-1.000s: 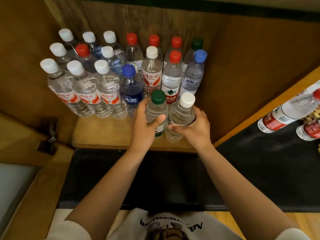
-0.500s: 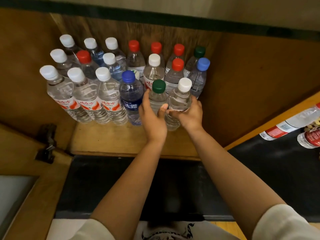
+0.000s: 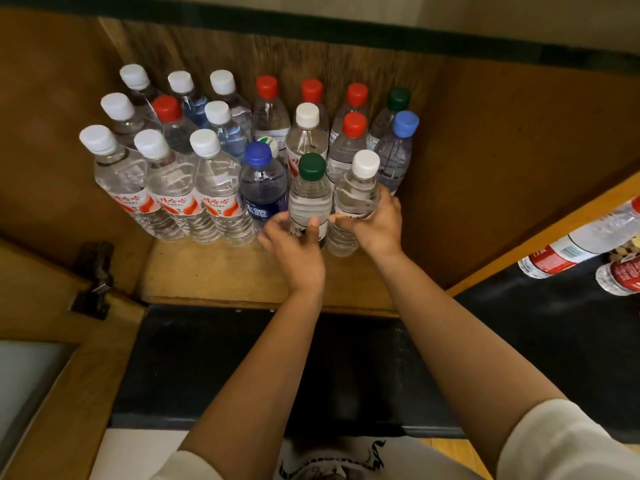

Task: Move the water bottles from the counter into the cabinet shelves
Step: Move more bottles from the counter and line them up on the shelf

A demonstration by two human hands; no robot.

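A: Starting at the left of the frame, what fills the cabinet shelf point(image 3: 214, 275)?

B: Rows of upright bottles: white caps at the upper left, a dark blue-capped bottle point(image 3: 263, 188) toward the middle, red caps behind. All stand close together on the wooden shelf.

A: And the hands at centre?

B: The left hand point(image 3: 294, 247) is curled around the lower body of the green-capped bottle point(image 3: 310, 199), thumb across its front. Just to the right, the right hand point(image 3: 377, 223) wraps the white-capped bottle point(image 3: 356, 199) from its right side. Both bottles look seated on the shelf, in the front row.

A: How should the person finish this well?

B: Probably by pressing each bottle flat, nudging them snug against the row behind, then loosening the fingers straight outward so neither tips into its neighbours.

A: Anything left to move?

B: At the right edge, two red-labelled bottles point(image 3: 575, 247) lie on their sides on the black counter point(image 3: 554, 341), seemingly waiting.
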